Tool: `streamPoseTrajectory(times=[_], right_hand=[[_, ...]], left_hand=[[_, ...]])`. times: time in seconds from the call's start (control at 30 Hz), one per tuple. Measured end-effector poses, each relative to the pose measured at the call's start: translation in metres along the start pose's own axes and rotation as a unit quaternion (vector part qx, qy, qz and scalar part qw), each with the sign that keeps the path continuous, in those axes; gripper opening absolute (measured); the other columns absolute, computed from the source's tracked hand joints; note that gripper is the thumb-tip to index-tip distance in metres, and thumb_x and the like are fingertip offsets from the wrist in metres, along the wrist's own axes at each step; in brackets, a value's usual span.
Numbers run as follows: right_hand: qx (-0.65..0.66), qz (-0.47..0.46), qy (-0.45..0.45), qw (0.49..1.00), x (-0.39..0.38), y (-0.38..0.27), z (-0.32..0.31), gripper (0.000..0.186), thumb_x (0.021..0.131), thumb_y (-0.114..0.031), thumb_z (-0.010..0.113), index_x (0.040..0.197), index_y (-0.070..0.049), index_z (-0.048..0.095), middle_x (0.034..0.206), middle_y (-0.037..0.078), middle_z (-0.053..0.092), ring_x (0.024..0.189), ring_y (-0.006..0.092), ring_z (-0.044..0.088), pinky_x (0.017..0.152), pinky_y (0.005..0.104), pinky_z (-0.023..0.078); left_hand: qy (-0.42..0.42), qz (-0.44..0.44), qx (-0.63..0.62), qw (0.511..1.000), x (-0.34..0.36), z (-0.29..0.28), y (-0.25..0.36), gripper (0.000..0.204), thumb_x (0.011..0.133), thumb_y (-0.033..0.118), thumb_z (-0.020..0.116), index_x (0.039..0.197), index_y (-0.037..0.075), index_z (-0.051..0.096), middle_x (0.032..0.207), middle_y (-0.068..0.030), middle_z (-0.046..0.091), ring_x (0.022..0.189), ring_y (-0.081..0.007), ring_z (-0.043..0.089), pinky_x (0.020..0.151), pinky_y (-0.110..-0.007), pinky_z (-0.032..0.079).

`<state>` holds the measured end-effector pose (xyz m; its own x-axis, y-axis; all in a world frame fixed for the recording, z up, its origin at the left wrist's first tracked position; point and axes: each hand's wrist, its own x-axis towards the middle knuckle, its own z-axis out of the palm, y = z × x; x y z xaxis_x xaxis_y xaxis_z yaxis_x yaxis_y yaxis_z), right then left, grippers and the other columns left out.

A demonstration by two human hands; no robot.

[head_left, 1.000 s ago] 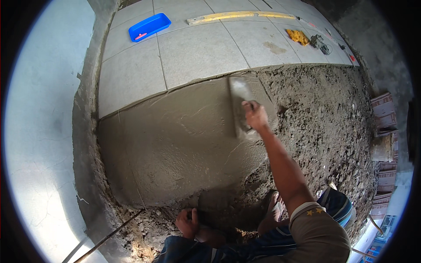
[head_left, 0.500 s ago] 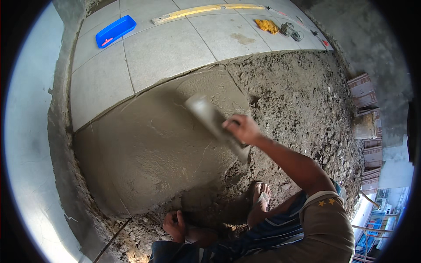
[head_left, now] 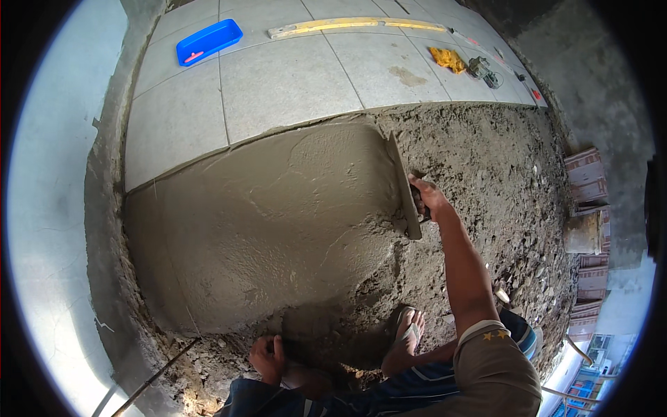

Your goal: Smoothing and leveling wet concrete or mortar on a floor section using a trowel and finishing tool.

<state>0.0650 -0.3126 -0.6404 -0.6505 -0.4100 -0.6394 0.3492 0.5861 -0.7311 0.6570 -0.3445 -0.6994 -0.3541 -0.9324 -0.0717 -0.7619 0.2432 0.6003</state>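
My right hand [head_left: 429, 197] grips the handle of a long rectangular finishing trowel [head_left: 404, 186]. Its blade stands on edge against the right border of a smoothed bed of wet grey mortar [head_left: 278, 201]. Faint ridges and rough patches mark the mortar's surface, which meets the laid pale tiles [head_left: 278, 80] along its far side. Low by my leg, at the near edge of the bed, my left hand [head_left: 267, 359] is loosely curled with nothing seen in it.
Rough rubbly ground [head_left: 479, 181] lies to the right. On the tiles are a blue tray [head_left: 208, 43], a yellow level [head_left: 361, 25] and an orange-yellow cloth [head_left: 448, 60]. Stacked boxes [head_left: 587, 177] and a bucket [head_left: 583, 233] line the right wall. A thin rod [head_left: 160, 375] lies at lower left.
My right hand has swept the trowel rightward from over the mortar to its right border, turning the blade up on edge. My left hand stays low by my leg. The view has shifted slightly.
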Motion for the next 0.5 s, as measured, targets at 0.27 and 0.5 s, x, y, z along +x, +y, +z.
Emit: streamPoseTrajectory(times=[0.27,0.5], right_hand=[[-0.092,-0.063,-0.058,0.992,-0.009,-0.013,0.013,0.047,0.091,-0.056,0.075,0.099,-0.009,0.075,0.061,-0.005,0.046,0.046,0.0104,0.040,0.043,0.0296,0.036],[-0.058,-0.035,0.036,0.997,0.008,-0.038,0.043,0.049,0.097,-0.050,0.069,0.105,-0.002,0.074,0.060,-0.001,0.045,0.048,0.0116,0.041,0.045,0.0319,0.037]], left_hand=[[-0.025,-0.021,-0.024,0.999,0.002,-0.002,0.002,0.020,0.091,0.025,0.074,0.081,0.008,0.070,0.078,-0.0165,0.070,0.072,-0.0391,0.068,0.064,-0.047,0.052],[0.005,-0.010,-0.008,1.000,-0.001,0.002,0.001,0.020,0.089,0.025,0.076,0.080,0.008,0.070,0.073,-0.0145,0.068,0.069,-0.0384,0.067,0.062,-0.047,0.050]])
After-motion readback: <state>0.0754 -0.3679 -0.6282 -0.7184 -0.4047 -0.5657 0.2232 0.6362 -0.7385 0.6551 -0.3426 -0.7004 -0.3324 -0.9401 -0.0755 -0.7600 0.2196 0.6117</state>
